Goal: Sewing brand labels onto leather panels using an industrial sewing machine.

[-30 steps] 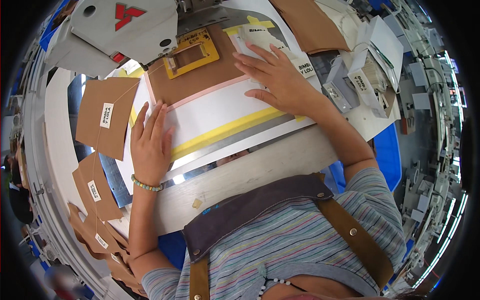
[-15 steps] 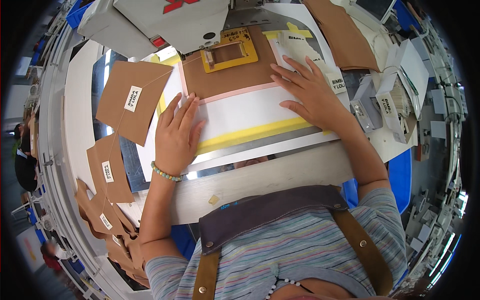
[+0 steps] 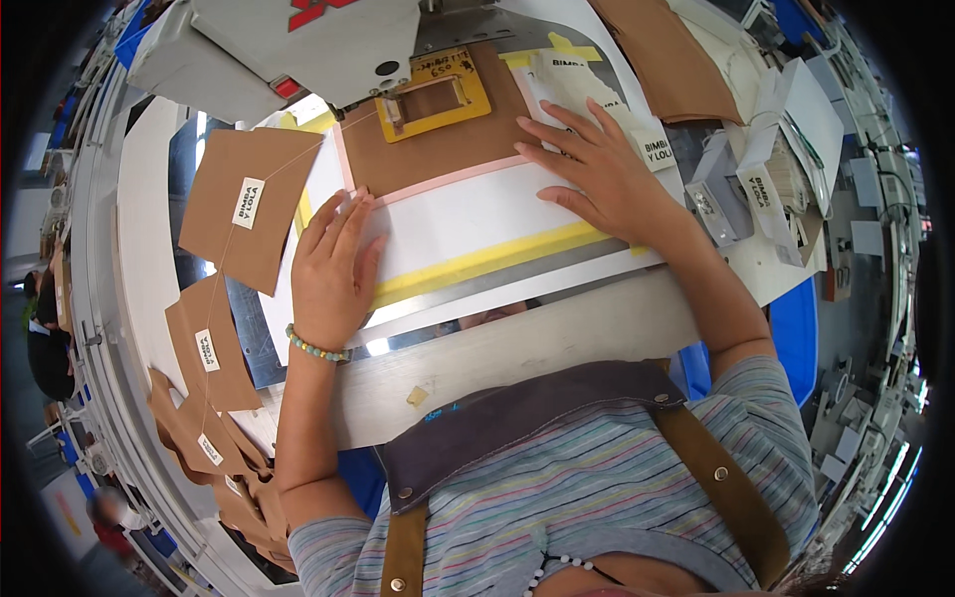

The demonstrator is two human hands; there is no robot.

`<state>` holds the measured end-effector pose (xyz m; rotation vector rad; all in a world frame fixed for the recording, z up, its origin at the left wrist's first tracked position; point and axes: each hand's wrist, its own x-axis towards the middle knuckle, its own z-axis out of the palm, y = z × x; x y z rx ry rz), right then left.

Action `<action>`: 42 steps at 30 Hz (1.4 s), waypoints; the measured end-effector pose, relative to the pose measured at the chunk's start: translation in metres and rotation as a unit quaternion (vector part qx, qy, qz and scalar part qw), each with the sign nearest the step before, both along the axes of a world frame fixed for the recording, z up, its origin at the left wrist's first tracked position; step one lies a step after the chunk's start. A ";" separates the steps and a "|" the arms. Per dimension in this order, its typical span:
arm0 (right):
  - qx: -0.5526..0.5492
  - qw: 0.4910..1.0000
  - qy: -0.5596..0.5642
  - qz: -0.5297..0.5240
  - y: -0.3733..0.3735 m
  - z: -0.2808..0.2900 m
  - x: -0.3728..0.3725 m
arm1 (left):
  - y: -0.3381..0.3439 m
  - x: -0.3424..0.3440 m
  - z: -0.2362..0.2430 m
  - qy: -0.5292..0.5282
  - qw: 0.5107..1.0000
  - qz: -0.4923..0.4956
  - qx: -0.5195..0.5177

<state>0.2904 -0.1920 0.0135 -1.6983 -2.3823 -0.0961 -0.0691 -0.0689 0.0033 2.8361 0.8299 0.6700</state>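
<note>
Head: extended fingers [image 3: 552, 136] on pink border [image 3: 448, 182]

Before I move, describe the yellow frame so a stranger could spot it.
Start at the white machine at the top left. To its lower right lies a pink-edged brown panel. The yellow frame sits on it; unlike the yellow tape nearby, it has a rectangular window.

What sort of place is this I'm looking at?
Most likely a sewing workshop or factory floor: there's a bulky white machine head, a flat yellow rectangular frame, and leather-like brown panels bearing rectangular white labels.
</note>
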 end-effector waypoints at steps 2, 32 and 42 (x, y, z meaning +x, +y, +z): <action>-0.013 1.000 -0.006 -0.007 0.000 -0.002 0.000 | 0.001 0.000 0.000 -0.015 1.000 -0.001 -0.001; -0.039 0.966 0.202 -0.157 -0.044 0.030 0.031 | 0.001 -0.002 0.003 0.019 1.000 0.000 0.001; 0.026 0.985 0.106 -0.130 -0.010 0.037 0.030 | -0.004 0.012 0.027 0.051 0.998 -0.047 -0.007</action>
